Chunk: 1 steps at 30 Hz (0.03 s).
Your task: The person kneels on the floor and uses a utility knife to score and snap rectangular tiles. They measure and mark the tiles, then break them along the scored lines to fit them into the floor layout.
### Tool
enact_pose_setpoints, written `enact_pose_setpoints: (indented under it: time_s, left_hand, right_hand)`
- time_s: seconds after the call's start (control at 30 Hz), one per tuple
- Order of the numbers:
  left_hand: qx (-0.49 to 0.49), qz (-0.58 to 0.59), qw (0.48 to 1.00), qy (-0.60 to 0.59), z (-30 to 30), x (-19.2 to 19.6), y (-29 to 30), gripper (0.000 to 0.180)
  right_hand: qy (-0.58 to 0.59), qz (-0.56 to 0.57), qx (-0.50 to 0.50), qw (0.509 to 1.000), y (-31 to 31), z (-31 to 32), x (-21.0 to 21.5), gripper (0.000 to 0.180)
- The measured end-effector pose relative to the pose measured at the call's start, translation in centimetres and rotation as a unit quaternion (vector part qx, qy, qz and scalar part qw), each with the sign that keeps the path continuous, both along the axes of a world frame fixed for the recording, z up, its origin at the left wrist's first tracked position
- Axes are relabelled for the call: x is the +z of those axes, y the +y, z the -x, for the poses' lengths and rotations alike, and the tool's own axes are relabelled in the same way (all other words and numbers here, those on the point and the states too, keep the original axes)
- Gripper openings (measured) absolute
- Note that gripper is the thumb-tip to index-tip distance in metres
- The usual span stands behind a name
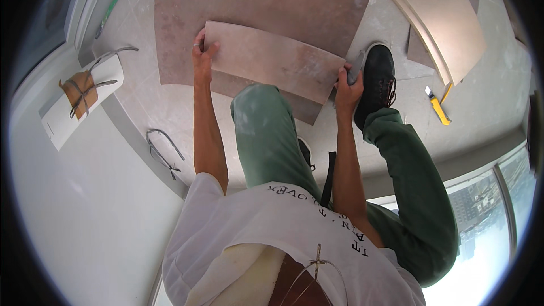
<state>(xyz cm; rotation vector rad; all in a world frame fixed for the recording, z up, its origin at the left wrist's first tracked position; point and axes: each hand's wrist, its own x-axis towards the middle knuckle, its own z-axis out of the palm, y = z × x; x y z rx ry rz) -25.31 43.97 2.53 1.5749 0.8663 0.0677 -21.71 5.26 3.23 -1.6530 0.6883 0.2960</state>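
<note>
A thin, tan-brown strip of sheet material, slightly bowed, lies across a larger brown sheet on the floor. My left hand grips its left end, thumb on top and fingers around the edge. At the opposite end, my right hand pinches the corner beside my black shoe. Both hands are closed on the strip, which is tilted up from the sheet below. Whether the strip is board or laminate I cannot tell. My bent knee in green trousers is just in front of it.
A yellow utility knife lies on the floor at right, near a curved stack of pale panels. At left, a brown bundle tied with cord rests on a white board. A loose loop of grey cord lies by the wall.
</note>
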Motion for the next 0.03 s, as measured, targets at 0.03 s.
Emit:
enact_pose_setpoints:
  time_s: [0.03]
  left_hand:
    - [0.0, -0.002, 1.0, -0.003, -0.28, -0.09, 0.18, 0.06]
  right_hand:
    - [-0.001, 0.001, 0.003, 1.0, 0.15, -0.34, -0.18, 0.021]
